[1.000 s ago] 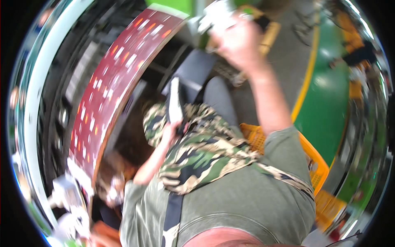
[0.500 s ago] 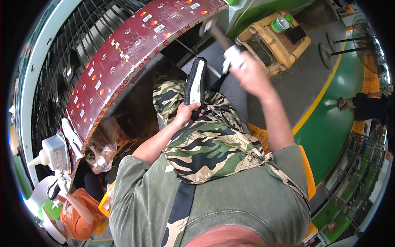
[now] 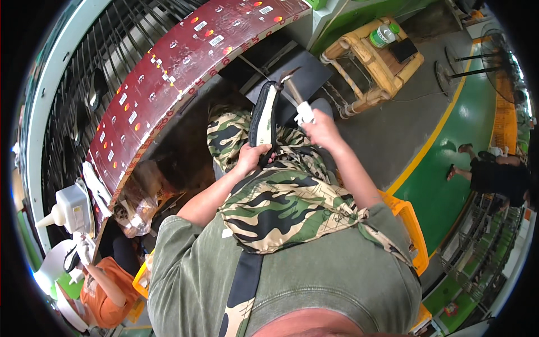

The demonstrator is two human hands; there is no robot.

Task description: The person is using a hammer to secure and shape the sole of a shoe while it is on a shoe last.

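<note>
A camouflage apron (image 3: 286, 202) covers the lap under both hands. The left hand (image 3: 252, 159) grips a black shoe (image 3: 264, 118) standing sole-out just above it. Beside it, the right hand (image 3: 321, 130) clasps a hammer (image 3: 293, 90), head touching the shoe's tip.

A long dark-red board (image 3: 168, 84) runs diagonally from the upper middle down to the left, in front of a black wire rack. Small rectangular white labels (image 3: 201, 26) are stuck along its face, mixed with small orange-yellow round stickers (image 3: 194, 19), in a loose row following the board's length. Below the board's lower end, a crumpled clear plastic bag (image 3: 137, 199) with brownish contents lies in shadow. At upper right, a clear plastic bottle with a green cap and green label band (image 3: 383, 35) lies on a yellow bamboo stool (image 3: 359, 53), just beside a flat black rectangular object whose kind cannot be told. No screens or signs are discernible.
</note>
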